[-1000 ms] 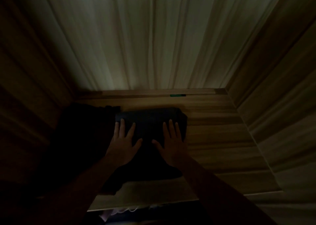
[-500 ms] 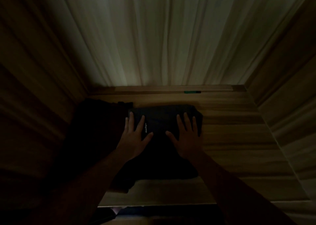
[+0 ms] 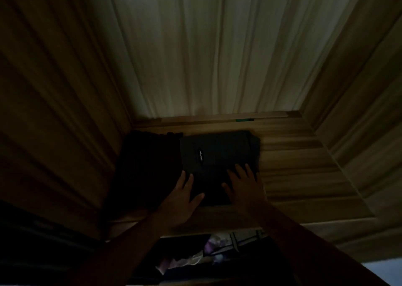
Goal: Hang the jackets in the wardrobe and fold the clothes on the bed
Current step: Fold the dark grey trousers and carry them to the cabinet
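Note:
A folded dark garment [image 3: 219, 155] with a small white label lies flat on a wooden wardrobe shelf [image 3: 293, 166]. To its left lies a second, blacker pile of folded clothes [image 3: 148, 166], hard to make out in the dim light. My left hand [image 3: 180, 198] rests with straight fingers at the near left corner of the folded garment. Over its near right edge my right hand [image 3: 243, 188] lies flat, fingers spread. Neither hand grips anything.
Wooden walls close the shelf in at the left [image 3: 54, 111], back [image 3: 206, 57] and right [image 3: 359, 111]. A small green tag [image 3: 244, 119] sits on the back ledge. Below the shelf's front edge, light-coloured clothes [image 3: 208, 251] show in a lower compartment.
Both hands have slid back toward me, from the middle of the folded garment to its near edge. The label is now uncovered. The view has tilted and shows the compartment below.

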Available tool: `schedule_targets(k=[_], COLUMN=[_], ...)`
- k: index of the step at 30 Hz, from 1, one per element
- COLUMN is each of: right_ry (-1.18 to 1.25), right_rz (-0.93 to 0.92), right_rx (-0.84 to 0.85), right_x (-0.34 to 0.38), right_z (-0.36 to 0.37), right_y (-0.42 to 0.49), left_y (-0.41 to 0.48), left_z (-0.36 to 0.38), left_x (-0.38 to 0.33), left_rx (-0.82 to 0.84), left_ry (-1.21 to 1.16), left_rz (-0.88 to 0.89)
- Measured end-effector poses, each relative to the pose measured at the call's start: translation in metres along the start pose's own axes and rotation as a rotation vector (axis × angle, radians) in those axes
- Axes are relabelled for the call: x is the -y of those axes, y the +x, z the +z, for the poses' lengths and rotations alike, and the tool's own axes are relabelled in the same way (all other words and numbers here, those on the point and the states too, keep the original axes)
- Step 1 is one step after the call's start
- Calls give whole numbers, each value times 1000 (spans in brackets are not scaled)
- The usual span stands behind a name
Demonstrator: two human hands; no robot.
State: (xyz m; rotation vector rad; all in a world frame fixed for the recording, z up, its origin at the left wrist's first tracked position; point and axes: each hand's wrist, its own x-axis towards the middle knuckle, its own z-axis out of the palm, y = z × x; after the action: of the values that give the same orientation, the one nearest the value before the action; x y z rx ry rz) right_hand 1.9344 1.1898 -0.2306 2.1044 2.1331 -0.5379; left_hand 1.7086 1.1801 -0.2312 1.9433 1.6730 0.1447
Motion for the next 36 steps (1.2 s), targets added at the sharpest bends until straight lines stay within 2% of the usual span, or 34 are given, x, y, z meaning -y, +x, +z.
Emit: schedule_targets(k=[3,5,8,12,20,24,32,36], right_ry=[28,160,214,131,167,117,84,56], right_rz=[-85,-123,-124,-106,-148,-213,-363,-410], right_rx=[22,20,115,65,112,112,50,-22], right_x=[21,36,62,98,186,222,303,342], right_z=[-11,-20,-34,-41,-76,-94,-129,-139], right_y=[-40,-71,-123,-184,-278,-294,-307,-312], left_y=[-34,-58,-100,-160,-276,-319,-397,-431], left_z=[-23,-40,-65,-96,-169,-211,-276,-296], left_x=[-1,1,9,33,62,74,103,127], left_rx=[-28,-17,109,258,388,337,84,44], left_ry=[-57,-43,9,40,227,234,263,266], left_rz=[67,115,161,204,305,289,157,99])
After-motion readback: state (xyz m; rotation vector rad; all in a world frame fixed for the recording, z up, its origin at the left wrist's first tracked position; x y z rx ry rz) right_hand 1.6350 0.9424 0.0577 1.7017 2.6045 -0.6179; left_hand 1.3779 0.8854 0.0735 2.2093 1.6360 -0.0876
